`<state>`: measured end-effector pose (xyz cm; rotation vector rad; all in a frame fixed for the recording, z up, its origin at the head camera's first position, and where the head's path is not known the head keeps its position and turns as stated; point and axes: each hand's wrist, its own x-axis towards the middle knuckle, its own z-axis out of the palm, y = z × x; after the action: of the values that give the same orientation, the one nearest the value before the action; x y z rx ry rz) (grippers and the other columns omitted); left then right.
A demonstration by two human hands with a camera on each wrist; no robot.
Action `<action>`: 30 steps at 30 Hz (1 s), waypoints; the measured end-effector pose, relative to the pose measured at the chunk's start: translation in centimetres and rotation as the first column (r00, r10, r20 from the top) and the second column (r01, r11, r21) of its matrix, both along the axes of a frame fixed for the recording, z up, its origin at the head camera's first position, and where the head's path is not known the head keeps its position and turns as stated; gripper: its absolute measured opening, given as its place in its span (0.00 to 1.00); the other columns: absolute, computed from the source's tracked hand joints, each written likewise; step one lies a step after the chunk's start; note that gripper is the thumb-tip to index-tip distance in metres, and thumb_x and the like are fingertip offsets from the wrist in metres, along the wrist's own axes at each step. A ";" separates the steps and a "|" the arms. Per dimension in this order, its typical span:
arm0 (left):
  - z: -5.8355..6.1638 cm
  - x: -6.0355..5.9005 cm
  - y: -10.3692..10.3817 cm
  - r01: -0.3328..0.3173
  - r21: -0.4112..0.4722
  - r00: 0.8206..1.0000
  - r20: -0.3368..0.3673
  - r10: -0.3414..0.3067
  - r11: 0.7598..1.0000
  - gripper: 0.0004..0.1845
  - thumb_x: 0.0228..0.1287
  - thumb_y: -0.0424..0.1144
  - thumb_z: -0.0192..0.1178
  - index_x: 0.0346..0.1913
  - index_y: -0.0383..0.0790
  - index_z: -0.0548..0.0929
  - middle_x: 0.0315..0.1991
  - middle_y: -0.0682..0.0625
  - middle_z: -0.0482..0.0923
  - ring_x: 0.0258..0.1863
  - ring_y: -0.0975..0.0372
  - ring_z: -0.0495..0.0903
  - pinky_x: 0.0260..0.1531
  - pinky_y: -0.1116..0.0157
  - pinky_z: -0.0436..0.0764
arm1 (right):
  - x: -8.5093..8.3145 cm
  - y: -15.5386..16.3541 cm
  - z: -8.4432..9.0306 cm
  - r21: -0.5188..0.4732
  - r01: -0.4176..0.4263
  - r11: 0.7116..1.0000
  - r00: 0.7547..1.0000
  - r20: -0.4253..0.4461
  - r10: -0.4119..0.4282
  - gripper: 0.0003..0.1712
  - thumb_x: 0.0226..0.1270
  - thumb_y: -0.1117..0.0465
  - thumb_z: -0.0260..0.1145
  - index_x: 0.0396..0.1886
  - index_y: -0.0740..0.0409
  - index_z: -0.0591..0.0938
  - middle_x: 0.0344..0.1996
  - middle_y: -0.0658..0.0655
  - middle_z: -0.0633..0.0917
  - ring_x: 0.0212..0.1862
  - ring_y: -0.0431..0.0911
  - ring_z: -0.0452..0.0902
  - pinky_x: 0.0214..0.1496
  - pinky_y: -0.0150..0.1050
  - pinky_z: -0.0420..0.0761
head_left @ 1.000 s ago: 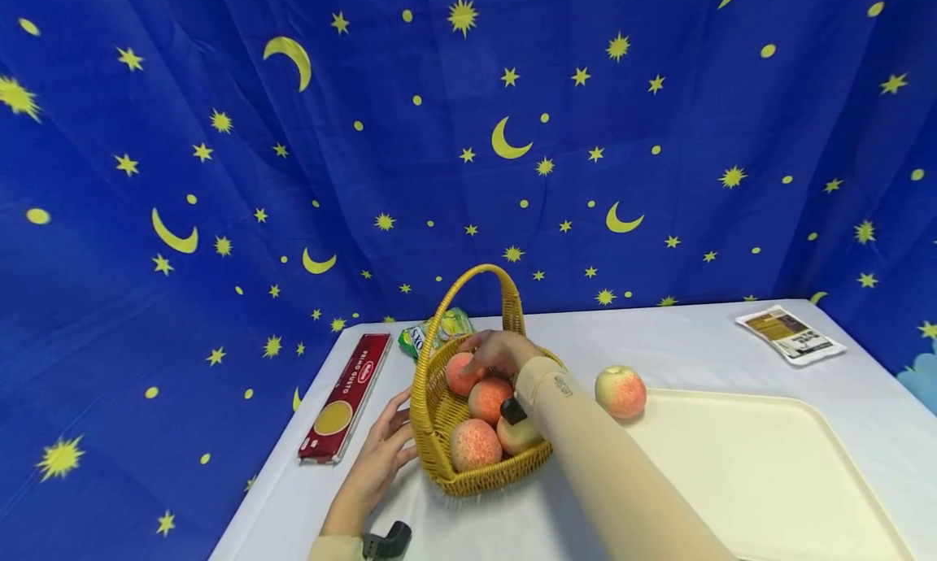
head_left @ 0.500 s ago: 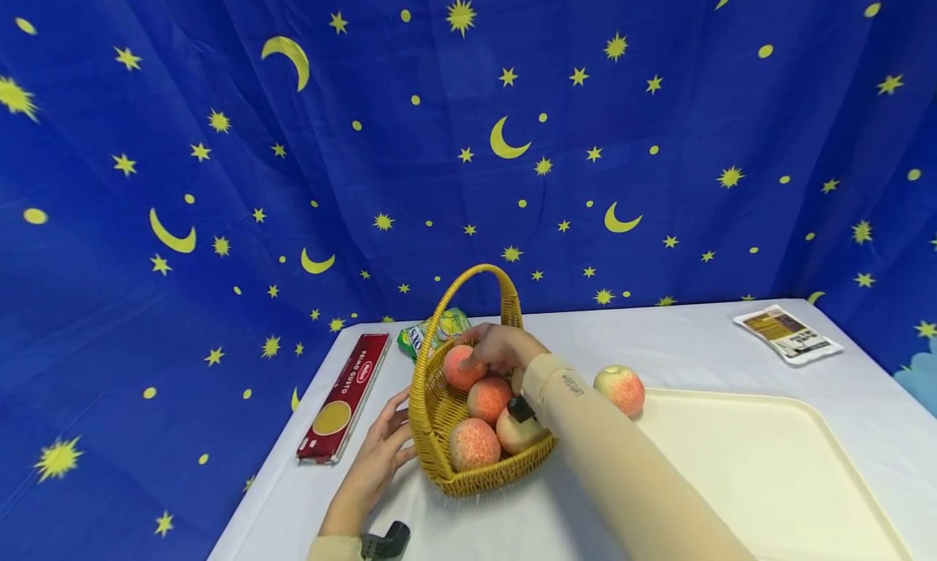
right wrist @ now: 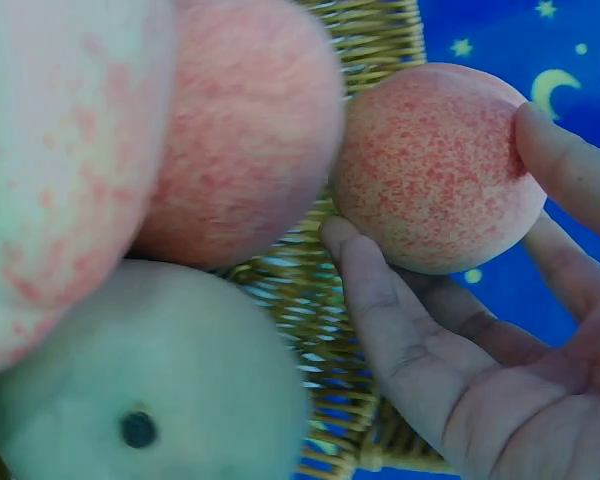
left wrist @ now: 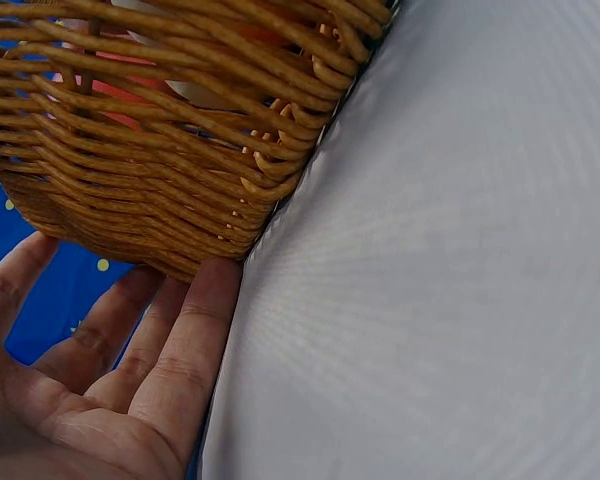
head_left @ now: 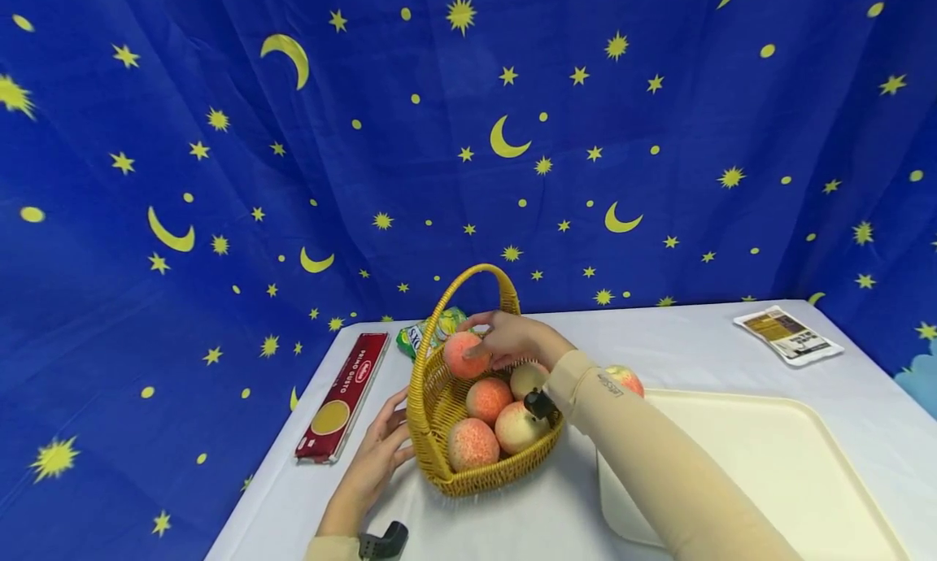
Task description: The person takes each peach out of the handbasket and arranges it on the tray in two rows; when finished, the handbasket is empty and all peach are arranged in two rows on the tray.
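Fingers (right wrist: 380, 300) of the right hand (head_left: 512, 339) are curling round a peach (head_left: 464, 354), holding it just above the far rim of the wicker basket (head_left: 439, 415), the sleeved forearm reaching across the other peaches inside. Left hand (head_left: 375, 455) is lying flat and relaxed on the white table (head_left: 527, 512), fingertips (left wrist: 212, 285) touching the basket's side.

Peach lifted out of basket

Right hand (head_left: 512, 339) has raised the gripped peach (head_left: 464, 354) from among the fruit to above the basket (head_left: 432, 406) rim at 12 o'clock; forearm shifted toward 3 o'clock, now partly covering the apple (head_left: 628, 378).
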<state>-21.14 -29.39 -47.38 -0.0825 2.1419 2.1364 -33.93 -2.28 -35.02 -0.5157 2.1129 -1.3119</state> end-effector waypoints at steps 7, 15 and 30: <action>0.1 0.1 0.0 0.005 -0.003 1.000 -0.007 -0.005 1.000 0.34 0.76 0.42 0.63 0.81 0.58 0.67 0.72 0.42 0.73 0.63 0.58 0.79 0.59 0.57 0.85 | 0.6 0.8 1.4 -0.038 -0.047 0.998 0.995 -0.085 0.044 0.30 0.78 0.62 0.68 0.77 0.48 0.75 0.35 0.55 0.77 0.28 0.45 0.68 0.32 0.35 0.75; 0.0 0.0 -0.1 0.008 0.003 1.000 -0.007 -0.008 1.000 0.34 0.77 0.43 0.63 0.81 0.59 0.67 0.72 0.42 0.72 0.64 0.58 0.79 0.59 0.57 0.85 | 1.3 2.9 1.7 -0.065 -0.074 0.995 0.985 -0.159 0.063 0.31 0.80 0.59 0.67 0.79 0.48 0.74 0.52 0.60 0.82 0.42 0.46 0.78 0.44 0.38 0.83; 0.1 0.0 0.1 -0.010 -0.010 1.000 0.001 0.010 1.000 0.33 0.76 0.43 0.64 0.80 0.60 0.68 0.71 0.43 0.74 0.62 0.58 0.80 0.57 0.58 0.86 | 2.6 9.0 1.0 -0.101 -0.049 0.994 0.979 -0.203 0.027 0.35 0.75 0.57 0.71 0.79 0.44 0.73 0.75 0.68 0.72 0.65 0.56 0.80 0.60 0.55 0.87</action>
<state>-21.13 -29.33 -47.31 -0.0956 2.1557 2.1311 -31.31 6.73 -34.01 -0.7590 2.1916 -1.4059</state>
